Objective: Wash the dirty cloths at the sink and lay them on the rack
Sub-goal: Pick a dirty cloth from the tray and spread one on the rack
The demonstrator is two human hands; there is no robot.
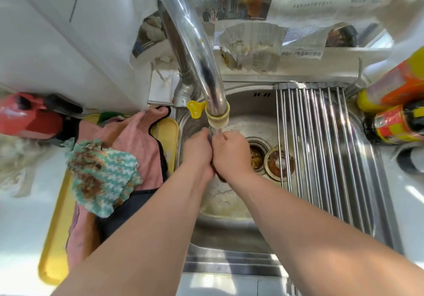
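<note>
While water ran from the curved chrome tap (pixel 199 43), the left hand (pixel 198 152) and right hand (pixel 230 152) clasped a small dark cloth (pixel 219 176) between them over the steel sink (pixel 229 233); soaked, it probably felt limp and slippery, best gripped bunched.

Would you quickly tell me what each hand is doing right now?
Left hand: curled round a dark cloth under the tap.
Right hand: gripping the same cloth.

I find the sink (pixel 229 229) open only on its left, under the low faucet (pixel 197 50); the rack (pixel 321 146) roofs the right half, bottles (pixel 397 123) crowding beyond.
</note>
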